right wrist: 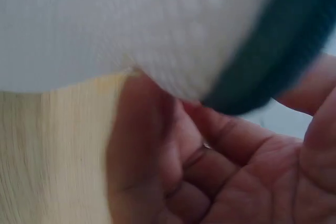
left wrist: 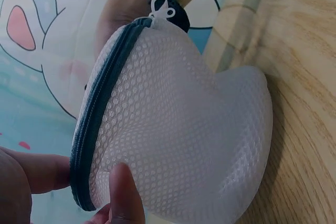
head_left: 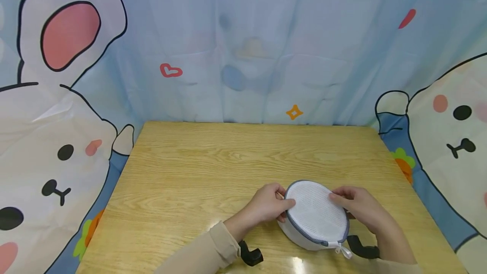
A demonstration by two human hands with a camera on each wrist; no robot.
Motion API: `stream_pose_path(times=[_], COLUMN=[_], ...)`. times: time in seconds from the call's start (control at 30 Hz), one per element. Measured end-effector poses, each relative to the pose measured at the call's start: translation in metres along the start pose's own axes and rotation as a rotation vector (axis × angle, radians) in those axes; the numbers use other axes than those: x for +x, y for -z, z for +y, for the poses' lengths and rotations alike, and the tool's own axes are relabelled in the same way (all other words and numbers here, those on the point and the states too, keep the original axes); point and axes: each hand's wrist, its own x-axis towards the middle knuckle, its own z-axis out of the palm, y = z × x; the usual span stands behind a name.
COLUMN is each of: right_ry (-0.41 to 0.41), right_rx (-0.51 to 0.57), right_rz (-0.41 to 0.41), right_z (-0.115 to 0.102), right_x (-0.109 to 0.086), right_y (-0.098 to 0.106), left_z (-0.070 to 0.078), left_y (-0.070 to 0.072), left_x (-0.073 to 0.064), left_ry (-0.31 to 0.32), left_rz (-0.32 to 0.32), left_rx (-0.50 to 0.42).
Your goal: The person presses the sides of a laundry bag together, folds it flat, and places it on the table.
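Note:
A round white mesh laundry bag (head_left: pixel 317 212) with a blue-grey zipper around its top rim stands on the near right part of the table. Its white zipper pull (head_left: pixel 343 250) hangs at the front. My left hand (head_left: pixel 268 202) pinches the left rim, thumb on top. In the left wrist view, the bag's mesh side (left wrist: pixel 168 114) is dented inward and its lower part lies by the table. At the opposite rim, my right hand (head_left: pixel 361 206) holds the bag with thumb above and fingers at the side. Close to the right wrist camera, the mesh (right wrist: pixel 131 30) looks blurred.
The wooden table (head_left: pixel 190 160) reaches back to a light blue curtain (head_left: pixel 258 45) printed with cartoon animals. Black curved pieces, one by each wrist, sit near the left sleeve (head_left: pixel 251 255) and the right wrist (head_left: pixel 363 248).

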Motion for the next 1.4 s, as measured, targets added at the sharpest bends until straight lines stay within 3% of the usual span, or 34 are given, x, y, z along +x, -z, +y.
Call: stream_pose_path(times=[0.23, 0.6, 0.87, 1.2, 1.4], right_ry=[-0.077, -0.023, 0.0, 0.011, 0.011], right_rx=[0.038, 0.101, 0.181, 0.22, 0.197], right_rz=[-0.063, -0.01, -0.005, 0.004, -0.022], right_z=[0.007, 0.009, 0.015, 0.022, 0.017], right_x=[-0.004, 0.005, 0.012, 0.01, 0.011], right_y=[0.004, -0.006, -0.013, -0.016, -0.017], left_z=[0.0, -0.004, -0.007, -0.007, -0.007], left_y=[-0.003, -0.002, -0.002, -0.005, -0.001], left_x=[-0.002, 0.002, 0.006, 0.005, 0.004], left_ry=[0.006, 0.005, -0.001, -0.026, -0.011], left_rz=[-0.012, 0.025, 0.064, 0.053, 0.055], left_rx=[-0.029, -0.057, -0.003, 0.018, -0.014])
